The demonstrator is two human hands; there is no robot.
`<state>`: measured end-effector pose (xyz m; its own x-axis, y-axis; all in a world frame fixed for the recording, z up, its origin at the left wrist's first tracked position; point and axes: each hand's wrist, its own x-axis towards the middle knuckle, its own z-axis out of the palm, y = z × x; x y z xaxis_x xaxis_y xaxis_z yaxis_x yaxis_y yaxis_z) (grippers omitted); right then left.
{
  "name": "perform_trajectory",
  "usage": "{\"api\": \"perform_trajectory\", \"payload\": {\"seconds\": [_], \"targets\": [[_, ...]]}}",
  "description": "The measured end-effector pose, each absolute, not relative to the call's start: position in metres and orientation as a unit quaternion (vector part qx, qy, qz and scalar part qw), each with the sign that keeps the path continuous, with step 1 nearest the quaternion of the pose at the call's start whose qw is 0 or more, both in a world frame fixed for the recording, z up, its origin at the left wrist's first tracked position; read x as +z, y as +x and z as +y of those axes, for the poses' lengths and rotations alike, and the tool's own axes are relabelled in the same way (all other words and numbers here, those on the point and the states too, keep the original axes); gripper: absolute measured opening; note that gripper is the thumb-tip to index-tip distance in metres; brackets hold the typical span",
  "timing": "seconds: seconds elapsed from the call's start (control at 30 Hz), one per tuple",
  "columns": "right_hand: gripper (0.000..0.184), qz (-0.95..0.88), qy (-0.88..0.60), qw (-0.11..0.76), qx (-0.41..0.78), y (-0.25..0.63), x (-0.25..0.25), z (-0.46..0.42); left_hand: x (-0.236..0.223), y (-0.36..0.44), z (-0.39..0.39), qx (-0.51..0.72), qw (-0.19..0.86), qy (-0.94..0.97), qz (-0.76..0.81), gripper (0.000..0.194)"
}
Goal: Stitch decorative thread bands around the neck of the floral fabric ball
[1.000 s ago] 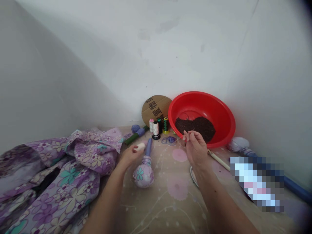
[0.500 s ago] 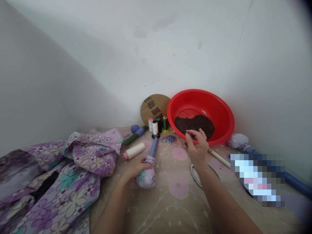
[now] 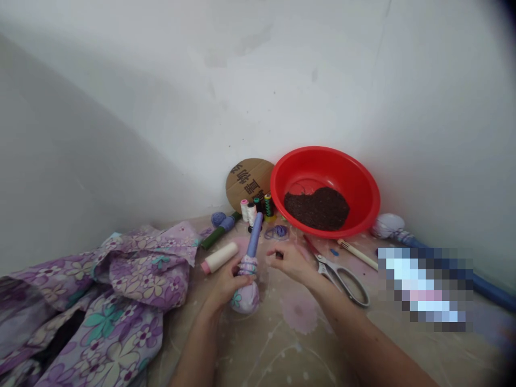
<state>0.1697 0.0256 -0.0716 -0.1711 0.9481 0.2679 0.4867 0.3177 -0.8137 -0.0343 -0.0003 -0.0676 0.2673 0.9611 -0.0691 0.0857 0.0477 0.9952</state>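
Note:
My left hand (image 3: 233, 279) is wrapped round the neck of a stuffed floral cloth pouch on a purple stick (image 3: 246, 293). The rounded pouch points toward me and the stick slants away, with the cloth gathered and bound where they meet. Just right of it, my right hand (image 3: 292, 262) is closed in a pinch, apart from the pouch. Whatever those fingertips hold is too small to make out. Scissors (image 3: 338, 274) with grey handles lie beside my right forearm. A cream thread cone (image 3: 221, 257) rests on its side beyond my left hand.
A red basin (image 3: 322, 231) of dark brown grains leans at the back wall. Several thread spools (image 3: 251, 212) stand near a cardboard disc (image 3: 245, 177). Floral fabric (image 3: 133, 285) is heaped at left. A longer blue stick with a white bound head (image 3: 390, 224) lies at right.
My right hand has come down and left from the basin's front edge toward the pouch, uncovering the scissors. My left hand still grips the neck, and the stick tilts slightly differently.

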Motion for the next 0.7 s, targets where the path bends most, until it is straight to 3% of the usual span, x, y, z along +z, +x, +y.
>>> {"api": "perform_trajectory", "payload": {"seconds": [0.1, 0.2, 0.33, 0.5, 0.7], "targets": [[0.021, -0.693, -0.509, 0.349, 0.372, 0.16, -0.081, 0.025, -0.071, -0.037, 0.0, 0.4, 0.557, 0.57, 0.453, 0.035], [0.006, -0.667, -0.49, 0.312, 0.467, 0.153, -0.087, 0.024, -0.072, -0.038, -0.001, 0.411, 0.562, 0.562, 0.447, 0.041], [0.024, -0.649, -0.477, 0.294, 0.515, 0.146, -0.083, 0.018, -0.069, -0.036, -0.005, 0.41, 0.593, 0.523, 0.455, 0.036], [0.031, -0.591, -0.378, 0.375, 0.606, 0.143, -0.075, 0.011, -0.064, -0.033, -0.007, 0.41, 0.595, 0.508, 0.469, 0.026], [0.036, -0.603, -0.308, 0.428, 0.598, 0.143, -0.078, 0.012, -0.063, -0.024, -0.005, 0.398, 0.568, 0.574, 0.434, 0.019]]}}
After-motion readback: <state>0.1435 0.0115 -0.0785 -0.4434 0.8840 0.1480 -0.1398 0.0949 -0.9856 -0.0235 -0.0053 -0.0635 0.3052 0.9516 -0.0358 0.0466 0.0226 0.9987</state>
